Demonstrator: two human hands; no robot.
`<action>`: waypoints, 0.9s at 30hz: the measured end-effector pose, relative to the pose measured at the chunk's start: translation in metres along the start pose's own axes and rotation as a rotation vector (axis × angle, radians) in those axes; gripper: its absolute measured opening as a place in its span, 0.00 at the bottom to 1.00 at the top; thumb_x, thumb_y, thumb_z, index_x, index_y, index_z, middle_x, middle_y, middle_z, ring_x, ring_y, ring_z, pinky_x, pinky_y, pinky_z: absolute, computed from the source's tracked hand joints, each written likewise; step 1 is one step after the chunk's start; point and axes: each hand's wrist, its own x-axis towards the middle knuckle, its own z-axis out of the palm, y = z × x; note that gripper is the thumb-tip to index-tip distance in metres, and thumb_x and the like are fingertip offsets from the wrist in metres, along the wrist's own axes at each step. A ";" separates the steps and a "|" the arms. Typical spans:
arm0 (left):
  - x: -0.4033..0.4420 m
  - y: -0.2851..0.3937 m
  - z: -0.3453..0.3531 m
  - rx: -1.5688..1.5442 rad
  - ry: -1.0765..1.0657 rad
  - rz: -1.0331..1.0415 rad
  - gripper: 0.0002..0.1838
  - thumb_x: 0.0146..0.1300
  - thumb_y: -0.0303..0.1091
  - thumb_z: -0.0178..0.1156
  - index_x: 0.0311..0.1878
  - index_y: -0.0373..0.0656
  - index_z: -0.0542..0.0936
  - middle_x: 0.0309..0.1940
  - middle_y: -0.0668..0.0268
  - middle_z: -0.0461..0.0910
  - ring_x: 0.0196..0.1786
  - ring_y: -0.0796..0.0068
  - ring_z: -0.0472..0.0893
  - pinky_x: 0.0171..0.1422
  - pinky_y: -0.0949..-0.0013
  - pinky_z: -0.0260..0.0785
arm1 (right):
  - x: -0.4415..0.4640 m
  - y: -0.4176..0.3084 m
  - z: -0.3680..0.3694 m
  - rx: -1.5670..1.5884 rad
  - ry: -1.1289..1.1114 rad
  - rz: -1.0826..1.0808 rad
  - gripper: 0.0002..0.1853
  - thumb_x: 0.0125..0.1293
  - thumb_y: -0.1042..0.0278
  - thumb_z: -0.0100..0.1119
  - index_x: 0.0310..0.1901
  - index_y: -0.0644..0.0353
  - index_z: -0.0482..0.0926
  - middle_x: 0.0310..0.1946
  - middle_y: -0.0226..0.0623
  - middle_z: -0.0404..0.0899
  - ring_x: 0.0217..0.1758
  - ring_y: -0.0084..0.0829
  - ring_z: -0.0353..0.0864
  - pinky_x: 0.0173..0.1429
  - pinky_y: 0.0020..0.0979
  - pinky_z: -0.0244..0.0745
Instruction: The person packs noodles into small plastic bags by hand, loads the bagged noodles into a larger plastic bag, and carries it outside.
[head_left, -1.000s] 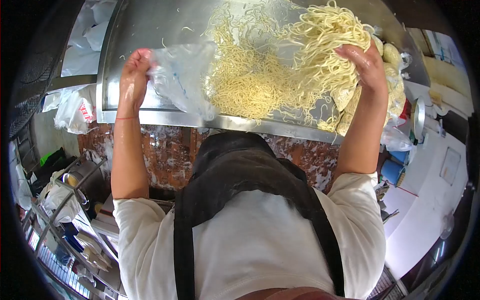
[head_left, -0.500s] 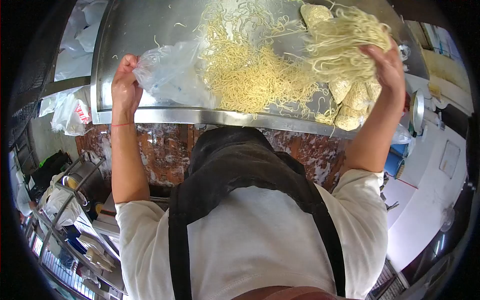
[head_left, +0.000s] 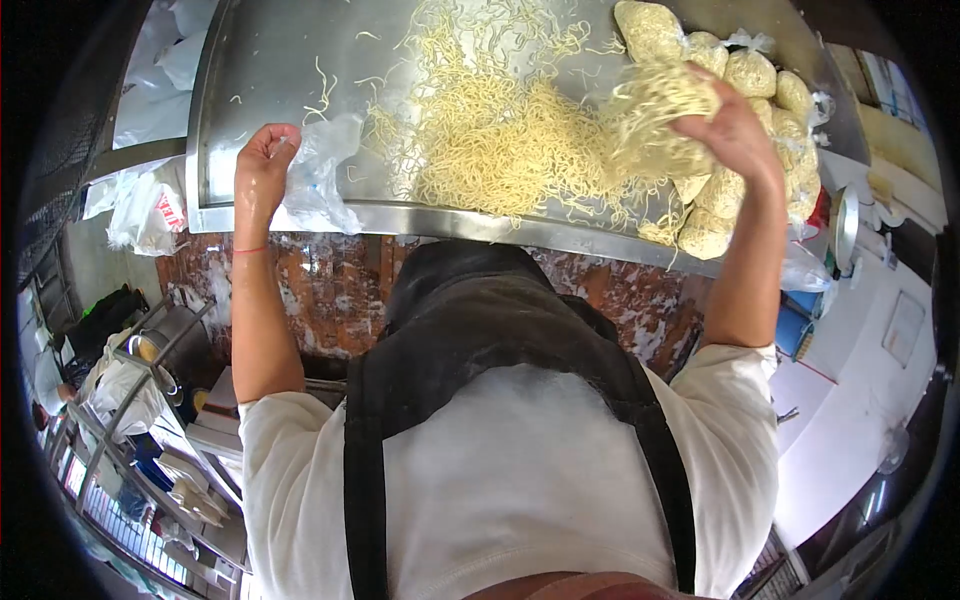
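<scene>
My left hand, over the left part of the metal table, pinches a clear plastic bag that hangs limp to its right. At the right, my right hand holds a bunch of yellow noodles, blurred by motion, with thumb and fingers around its right side. A wide pile of loose noodles lies on the table between my hands. Filled bags of noodles are stacked beyond and beside my right hand, which partly hides them.
The steel table has a raised front rim along my apron. White plastic bags hang off its left side. A metal rack with assorted items stands at the lower left. At the right are a round metal lid and a white surface.
The noodle bunch has come down and left with my right hand since half a second ago, uncovering more filled bags. The clear bag has collapsed and hangs closer to my left hand.
</scene>
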 end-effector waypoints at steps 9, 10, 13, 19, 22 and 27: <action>0.003 0.036 0.023 -0.691 -0.156 -0.167 0.05 0.72 0.27 0.54 0.48 0.41 0.76 0.37 0.72 0.77 0.36 0.83 0.75 0.44 0.79 0.69 | 0.023 0.036 0.038 0.017 0.075 -0.066 0.38 0.53 0.54 0.76 0.57 0.77 0.75 0.63 0.57 0.74 0.54 0.35 0.83 0.64 0.31 0.71; 0.005 0.040 0.029 -0.757 -0.201 -0.158 0.05 0.72 0.27 0.54 0.48 0.41 0.76 0.37 0.72 0.77 0.37 0.83 0.75 0.45 0.79 0.69 | 0.021 0.035 0.036 0.034 0.088 -0.054 0.38 0.53 0.55 0.76 0.59 0.76 0.74 0.61 0.56 0.75 0.54 0.35 0.83 0.64 0.30 0.71; 0.015 0.060 0.055 -0.703 -0.215 -0.144 0.08 0.72 0.28 0.56 0.52 0.42 0.76 0.39 0.72 0.77 0.42 0.82 0.74 0.49 0.77 0.68 | 0.001 0.011 0.009 0.348 0.028 -0.072 0.46 0.57 0.65 0.72 0.71 0.75 0.56 0.47 0.49 0.85 0.55 0.39 0.84 0.64 0.33 0.72; 0.026 0.130 0.095 -0.199 -0.423 0.289 0.21 0.63 0.25 0.64 0.59 0.46 0.74 0.48 0.70 0.78 0.52 0.74 0.75 0.64 0.71 0.66 | -0.046 -0.032 -0.081 0.642 0.140 -0.264 0.36 0.60 0.72 0.66 0.67 0.75 0.61 0.46 0.47 0.84 0.49 0.33 0.85 0.58 0.35 0.79; 0.059 0.131 0.112 -0.143 -0.403 0.399 0.17 0.67 0.31 0.62 0.57 0.45 0.75 0.42 0.70 0.79 0.46 0.76 0.76 0.54 0.73 0.70 | -0.063 0.013 -0.149 0.539 0.396 -0.345 0.35 0.56 0.60 0.63 0.65 0.66 0.69 0.48 0.43 0.83 0.52 0.36 0.82 0.60 0.39 0.76; 0.123 0.143 0.119 -0.156 -0.252 0.314 0.12 0.73 0.42 0.56 0.46 0.43 0.80 0.30 0.74 0.77 0.32 0.84 0.70 0.38 0.76 0.65 | -0.119 -0.068 -0.208 0.681 0.937 -0.296 0.28 0.59 0.60 0.64 0.61 0.62 0.75 0.49 0.41 0.83 0.53 0.36 0.82 0.60 0.40 0.76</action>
